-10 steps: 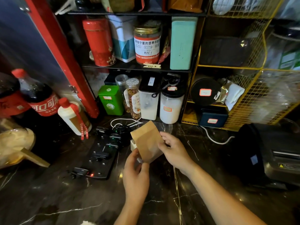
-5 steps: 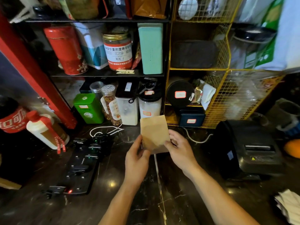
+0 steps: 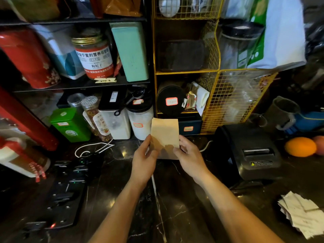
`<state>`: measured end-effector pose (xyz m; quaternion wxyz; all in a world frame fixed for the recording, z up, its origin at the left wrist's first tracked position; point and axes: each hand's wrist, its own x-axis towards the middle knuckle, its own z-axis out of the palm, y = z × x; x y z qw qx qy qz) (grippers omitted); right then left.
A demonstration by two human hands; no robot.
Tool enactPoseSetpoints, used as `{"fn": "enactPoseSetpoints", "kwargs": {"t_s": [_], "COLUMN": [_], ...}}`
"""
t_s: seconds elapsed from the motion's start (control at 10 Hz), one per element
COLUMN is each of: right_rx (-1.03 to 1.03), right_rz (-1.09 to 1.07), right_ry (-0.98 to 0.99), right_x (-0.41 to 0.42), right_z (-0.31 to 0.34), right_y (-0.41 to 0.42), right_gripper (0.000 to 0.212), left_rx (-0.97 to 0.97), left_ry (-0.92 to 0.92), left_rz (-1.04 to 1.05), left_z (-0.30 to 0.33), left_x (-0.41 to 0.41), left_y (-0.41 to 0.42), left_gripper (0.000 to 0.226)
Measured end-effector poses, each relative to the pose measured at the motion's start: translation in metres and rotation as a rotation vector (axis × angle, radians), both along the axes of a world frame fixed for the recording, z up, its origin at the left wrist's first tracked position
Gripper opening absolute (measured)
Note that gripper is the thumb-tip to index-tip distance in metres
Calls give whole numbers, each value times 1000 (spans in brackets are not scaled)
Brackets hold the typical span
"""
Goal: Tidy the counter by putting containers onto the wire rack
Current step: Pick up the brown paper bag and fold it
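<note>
The paper pouch [image 3: 164, 135] looks like matt brown kraft, faintly creased. The counter [image 3: 175, 207] is dark polished stone with pale veins, glossy enough to throw back light spots. The wire rack [image 3: 228, 95] at the counter's back edge is yellow-coated metal mesh. The printer [image 3: 249, 151] near the right edge is matt black plastic. The green tin [image 3: 70, 123] has a shiny painted finish, and the jar [image 3: 93, 57] is clear with a ribbed gold metal lid
</note>
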<state>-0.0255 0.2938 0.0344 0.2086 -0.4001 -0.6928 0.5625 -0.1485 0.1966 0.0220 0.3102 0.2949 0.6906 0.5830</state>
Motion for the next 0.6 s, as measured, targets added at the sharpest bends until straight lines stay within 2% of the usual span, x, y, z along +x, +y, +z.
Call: {"fn": "enactPoseSetpoints", "kwargs": {"t_s": [0.2,0.5,0.6], "right_rx": [-18,-35,-43], "right_rz": [18,52,-7], "right_ry": [-15,4,31], "right_x": [-4,-3,4], "right_z": [-3,-3,6], "right_y": [5,-1,-7], "right_gripper": [45,51,56], "left_rx": [-20,-66,-5], "left_ry": [-63,-8,-38], "left_rz": [8,-1,13], "left_z": [-3,-19,-9], "left_x": [-4,-10,-5], "left_y": [7,1,-5], "left_gripper": [44,51,41]}}
